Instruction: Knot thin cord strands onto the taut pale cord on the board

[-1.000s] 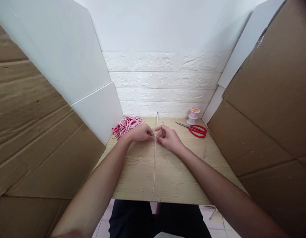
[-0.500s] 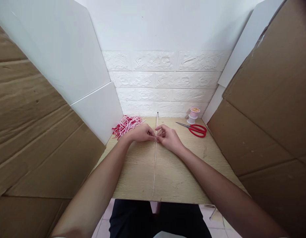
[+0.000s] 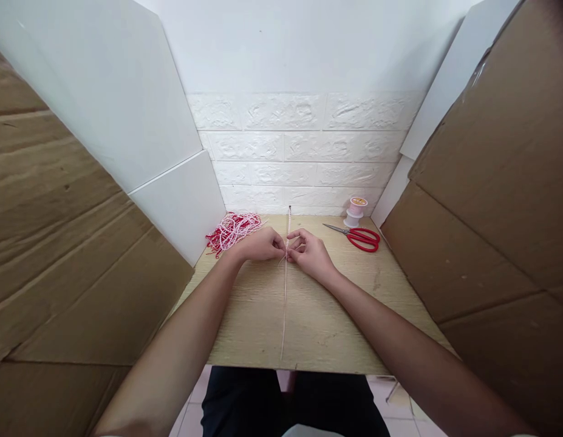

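A pale cord (image 3: 284,303) runs from a small nail (image 3: 290,207) at the back of the table straight down to the front edge. My left hand (image 3: 264,244) is closed in a pinch on the cord's left side, at thin loose thread ends beside it. Across from it, my right hand (image 3: 309,252) pinches at the same spot, its index finger resting along the cord. The fingertips almost meet and hide the point they work on. Above them the cord looks thicker, as if knotted or braided.
Behind my left wrist lies a tangled pile of red and pink-white cords (image 3: 235,230). Red-handled scissors (image 3: 361,238) lie at the right, before stacked thread spools (image 3: 355,211). Cardboard panels (image 3: 81,243) flank the wooden table (image 3: 331,328), and a white brick-pattern wall (image 3: 303,145) stands behind.
Both hands stay at the same place on the cord. The fingertips have shifted slightly, and a thin thread end now points lower left from between them.
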Motion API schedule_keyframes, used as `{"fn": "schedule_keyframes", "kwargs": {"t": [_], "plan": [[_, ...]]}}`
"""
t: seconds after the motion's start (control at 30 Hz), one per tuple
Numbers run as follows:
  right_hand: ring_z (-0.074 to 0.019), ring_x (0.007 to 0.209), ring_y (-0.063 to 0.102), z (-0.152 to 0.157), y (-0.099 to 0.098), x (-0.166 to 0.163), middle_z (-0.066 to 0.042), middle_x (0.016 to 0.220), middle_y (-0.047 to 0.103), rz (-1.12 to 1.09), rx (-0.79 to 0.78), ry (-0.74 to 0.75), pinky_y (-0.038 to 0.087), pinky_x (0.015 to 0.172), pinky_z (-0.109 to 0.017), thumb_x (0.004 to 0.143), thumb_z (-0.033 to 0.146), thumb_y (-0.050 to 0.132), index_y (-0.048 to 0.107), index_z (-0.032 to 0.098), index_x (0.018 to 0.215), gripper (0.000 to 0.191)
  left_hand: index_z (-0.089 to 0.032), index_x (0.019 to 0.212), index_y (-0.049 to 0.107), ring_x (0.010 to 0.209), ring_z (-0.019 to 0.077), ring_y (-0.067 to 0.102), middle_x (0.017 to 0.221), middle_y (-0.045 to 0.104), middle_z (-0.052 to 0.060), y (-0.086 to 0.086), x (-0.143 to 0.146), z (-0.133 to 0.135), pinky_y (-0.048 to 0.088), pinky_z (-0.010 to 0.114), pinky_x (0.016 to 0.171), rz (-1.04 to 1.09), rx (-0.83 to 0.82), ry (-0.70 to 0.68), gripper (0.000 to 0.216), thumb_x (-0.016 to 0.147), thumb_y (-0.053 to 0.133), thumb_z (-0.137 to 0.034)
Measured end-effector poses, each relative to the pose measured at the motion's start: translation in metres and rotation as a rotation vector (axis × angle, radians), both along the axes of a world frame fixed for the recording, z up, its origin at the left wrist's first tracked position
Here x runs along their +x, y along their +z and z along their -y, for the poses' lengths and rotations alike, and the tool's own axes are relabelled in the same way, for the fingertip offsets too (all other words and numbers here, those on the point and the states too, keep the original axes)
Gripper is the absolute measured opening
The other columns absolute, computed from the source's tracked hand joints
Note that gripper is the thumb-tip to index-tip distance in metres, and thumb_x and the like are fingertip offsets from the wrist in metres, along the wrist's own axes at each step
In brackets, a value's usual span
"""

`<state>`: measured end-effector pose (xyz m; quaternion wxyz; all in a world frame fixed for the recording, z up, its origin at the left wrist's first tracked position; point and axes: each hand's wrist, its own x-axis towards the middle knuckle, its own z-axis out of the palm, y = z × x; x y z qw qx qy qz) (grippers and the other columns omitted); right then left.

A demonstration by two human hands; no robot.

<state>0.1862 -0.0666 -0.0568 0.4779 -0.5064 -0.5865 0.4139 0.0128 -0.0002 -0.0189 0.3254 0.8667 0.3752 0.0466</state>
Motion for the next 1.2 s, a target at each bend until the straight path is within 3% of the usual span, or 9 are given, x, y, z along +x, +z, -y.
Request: {"fn": "schedule_keyframes", "kwargs": {"t": [0.3, 0.5, 0.63, 0.83, 1.2], "plan": [[-0.0122, 0.062, 0.062, -0.006, -0.009, 0.006, 0.001, 0.074, 0.064, 0.092, 0.12, 0.042, 0.046, 0.057, -0.022, 0.076, 0.014, 0.063, 0.06, 0.018, 0.104, 0.029, -0.014, 0.09, 0.076, 0.055, 0.0075, 0.039, 0.064, 0.054, -0.002, 0.001, -0.003, -0.001, 0.027, 0.02, 0.052, 0.016, -0.041, -0.063, 0.032, 0.078, 0.059, -0.038], [-0.0115, 0.065, 0.058, -0.006, -0.004, 0.012, 0.001, 0.076, 0.063, 0.173, 0.183, 0.061, 0.044, 0.06, -0.022, 0.078, 0.012, 0.059, 0.064, 0.017, 0.101, 0.024, -0.013, 0.096, 0.071, 0.051, 0.008, 0.051, 0.073, 0.063, 0.002, 0.002, -0.003, 0.001, 0.037, 0.02, 0.049, 0.026, -0.212, -0.065, 0.036, 0.084, 0.057, -0.044], [-0.0119, 0.065, 0.057, -0.006, -0.003, 0.014, 0.001, 0.074, 0.063, 0.218, 0.19, 0.115, 0.042, 0.06, -0.022, 0.08, 0.011, 0.057, 0.065, 0.017, 0.1, 0.022, -0.014, 0.096, 0.067, 0.045, 0.0075, 0.049, 0.072, 0.065, 0.002, 0.002, -0.001, 0.003, 0.038, 0.02, 0.046, 0.014, -0.286, -0.071, 0.037, 0.087, 0.052, -0.046], [-0.0117, 0.067, 0.057, -0.006, -0.004, 0.015, 0.0, 0.076, 0.064, 0.287, 0.246, 0.158, 0.04, 0.06, -0.021, 0.078, 0.006, 0.053, 0.065, 0.018, 0.102, 0.029, -0.013, 0.08, 0.063, 0.044, 0.0077, 0.048, 0.069, 0.066, 0.004, 0.005, 0.001, 0.007, 0.036, 0.021, 0.043, -0.054, -0.249, 0.001, 0.036, 0.086, 0.052, -0.047], [-0.0104, 0.064, 0.056, -0.003, 0.001, 0.016, 0.002, 0.072, 0.062, 0.346, 0.293, 0.185, 0.038, 0.06, -0.02, 0.073, 0.0, 0.049, 0.064, 0.016, 0.101, 0.036, -0.012, 0.08, 0.069, 0.046, 0.0087, 0.048, 0.066, 0.064, 0.003, 0.005, 0.002, 0.005, 0.032, 0.021, 0.042, -0.057, -0.19, 0.071, 0.029, 0.078, 0.054, -0.037]]}}
